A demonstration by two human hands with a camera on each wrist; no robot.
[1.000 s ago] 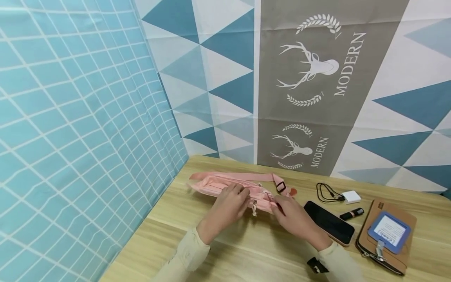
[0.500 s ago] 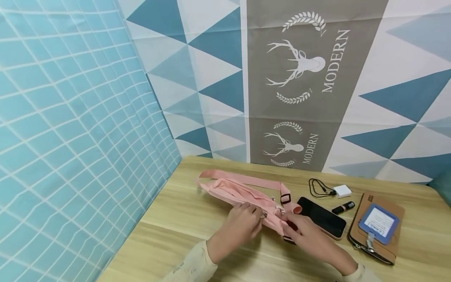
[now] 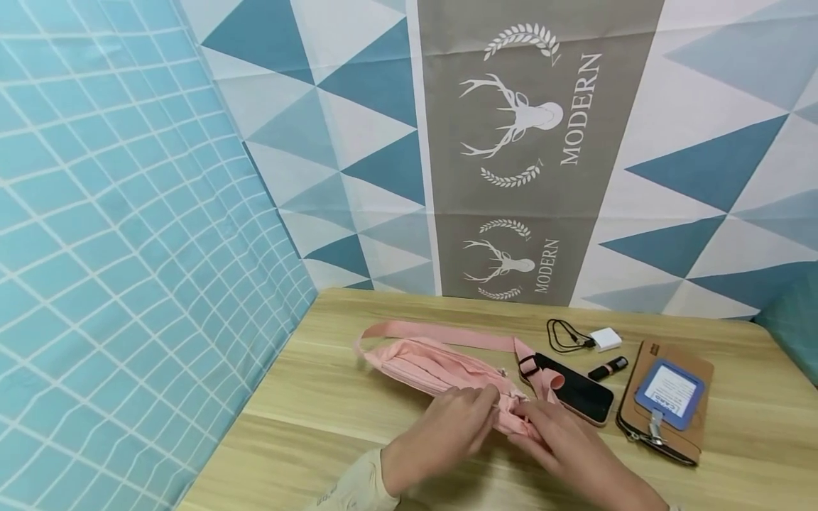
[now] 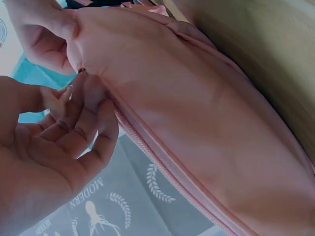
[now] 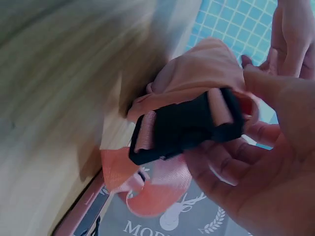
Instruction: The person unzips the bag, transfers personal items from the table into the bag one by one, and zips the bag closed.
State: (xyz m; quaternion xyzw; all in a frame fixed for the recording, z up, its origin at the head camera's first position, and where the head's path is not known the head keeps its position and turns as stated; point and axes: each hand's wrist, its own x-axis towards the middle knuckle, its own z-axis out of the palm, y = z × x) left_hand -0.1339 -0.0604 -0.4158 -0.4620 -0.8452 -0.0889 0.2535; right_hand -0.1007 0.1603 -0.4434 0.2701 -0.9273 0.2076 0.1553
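Observation:
A pink waist bag (image 3: 415, 365) lies tilted on the table, its strap (image 3: 454, 336) looped behind it. My left hand (image 3: 441, 429) pinches at the zip near the bag's right end; in the left wrist view its fingertips (image 4: 93, 91) are right at the end of the zip (image 4: 162, 167), and the pull itself is mostly hidden. My right hand (image 3: 569, 443) grips the bag's right end between thumb and fingers. A black buckle (image 5: 184, 125) on pink webbing hangs beside the right palm in the right wrist view.
Right of the bag lies a black-screened phone (image 3: 584, 397), partly under the strap. Beyond it are a black cable (image 3: 562, 337), a white charger (image 3: 606, 339) and a small black tube (image 3: 607, 367). A brown wallet (image 3: 690, 369) carries a blue card holder (image 3: 693, 408).
My left hand has moved along the zip towards the bag's right end, closer to the right hand. The bag's right end has swung nearer to me, and the head view has shifted right.

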